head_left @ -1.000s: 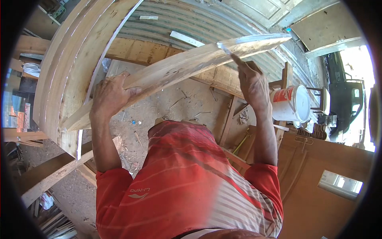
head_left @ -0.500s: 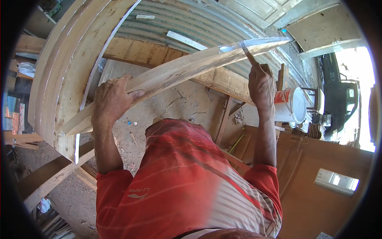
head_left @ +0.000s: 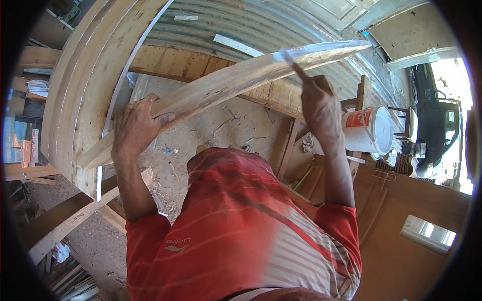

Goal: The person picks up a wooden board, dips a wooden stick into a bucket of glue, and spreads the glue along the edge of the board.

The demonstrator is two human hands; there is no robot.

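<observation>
My left hand [head_left: 134, 125] is closed around the near part of a long curved wooden plank [head_left: 216, 88], thumb on its near side. The plank slants up to the right and narrows to a point. A wet whitish coating [head_left: 321, 49] covers the top face toward that tip. My right hand [head_left: 321, 110] is over the far half, index finger stretched out and the others curled. Its whitened fingertip touches the near end of the coating. The plank's lower left end lies against a stack of curved laminated boards [head_left: 90, 90] with white lines along the seams.
Behind the plank is a corrugated metal sheet [head_left: 201, 35] with white strips on it. A white bucket [head_left: 380, 131] with a red label stands at right, beside a brown door panel [head_left: 391, 215]. Wood scraps litter the dirt floor [head_left: 226, 125]. A dark vehicle [head_left: 442, 120] is outside.
My right hand has moved left and slightly down along the plank, its fingertip drawing the whitish coating back. My left hand keeps its hold. The view has shifted slightly.
</observation>
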